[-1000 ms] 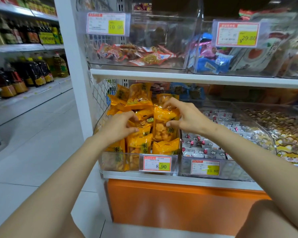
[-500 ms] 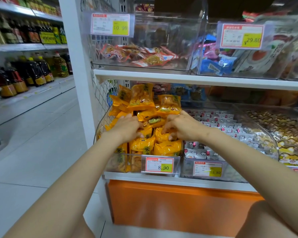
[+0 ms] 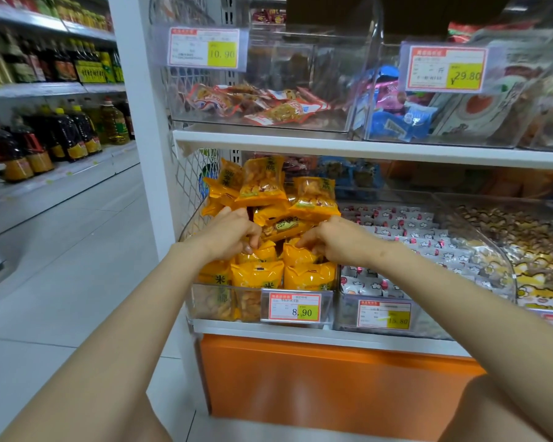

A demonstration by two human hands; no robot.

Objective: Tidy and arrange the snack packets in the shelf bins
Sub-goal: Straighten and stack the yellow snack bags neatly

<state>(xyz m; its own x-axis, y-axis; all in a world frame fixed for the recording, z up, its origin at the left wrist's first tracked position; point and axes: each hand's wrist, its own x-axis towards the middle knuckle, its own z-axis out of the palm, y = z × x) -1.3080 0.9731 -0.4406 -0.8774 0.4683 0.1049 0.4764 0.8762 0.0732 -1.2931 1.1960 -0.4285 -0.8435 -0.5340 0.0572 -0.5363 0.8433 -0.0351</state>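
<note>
As left hand [image 3: 233, 234] grips yellow packets [image 3: 258, 276], right hand [image 3: 334, 241] pinches them, clear bin [image 3: 205, 303]

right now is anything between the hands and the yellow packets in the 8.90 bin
Nothing visible. The left hand and right hand are inside the clear bin, fingers curled on the yellow snack packets.

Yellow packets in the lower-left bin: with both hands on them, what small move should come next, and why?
Probably push the two held yellow packets down upright behind the front row. The left hand and right hand each pinch a packet top there, and those packets stand higher than the neat row in front. The sideways packet behind looks next.
</note>
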